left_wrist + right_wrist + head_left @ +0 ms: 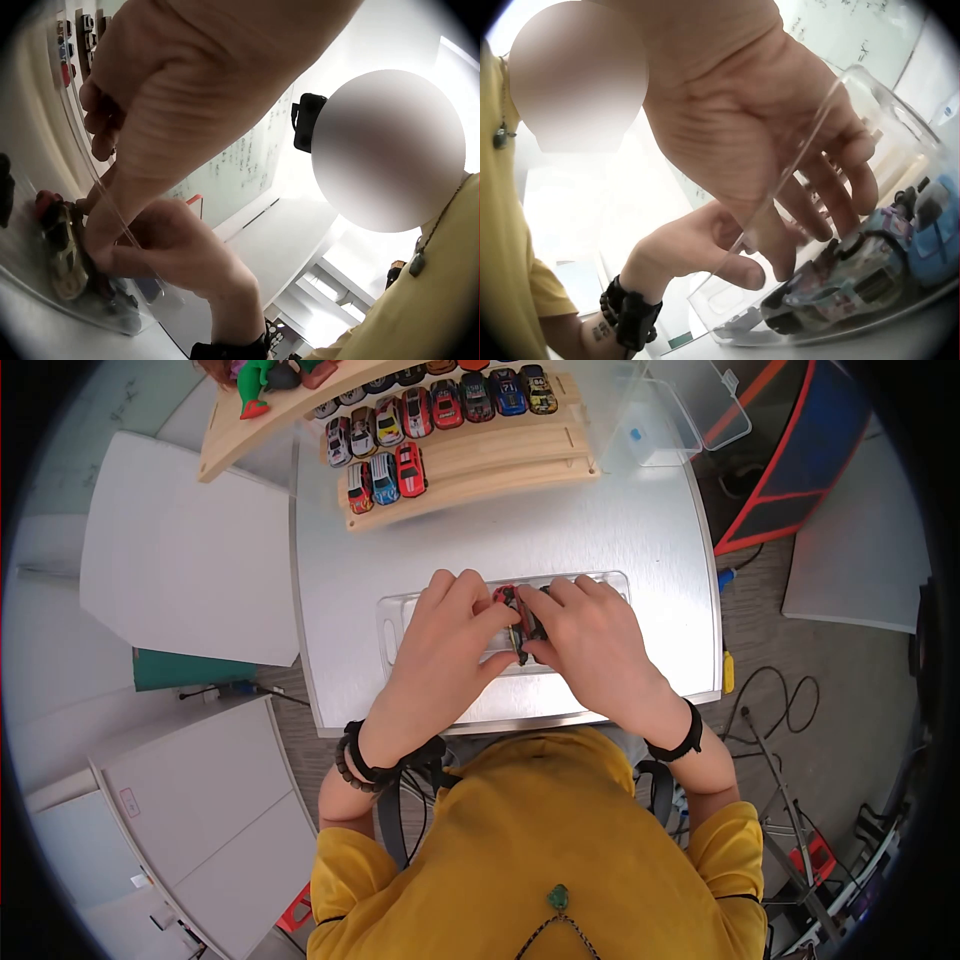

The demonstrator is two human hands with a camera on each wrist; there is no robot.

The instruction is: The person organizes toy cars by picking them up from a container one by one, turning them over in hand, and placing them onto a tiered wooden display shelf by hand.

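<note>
A clear plastic box (390, 622) stands near the table's front edge, and both hands reach into it. Several toy cars lie inside; one with blue parts (937, 240) shows in the right wrist view. Between the hands is a dark and red toy car (522, 622). My right hand (597, 645) pinches it, index finger at its far end and thumb at its near end. My left hand (445, 632) has its thumb and index finger spread, the index fingertip right at the cars. The hands hide most of the box's contents.
Beyond the box, a curved wooden rack (500, 465) holds rows of toy cars. A wooden shelf (290, 410) with a green figure (255, 382) arches over its left side. At the back right stands an open clear container (670, 435). The silver tabletop (340, 580) ends just before the person.
</note>
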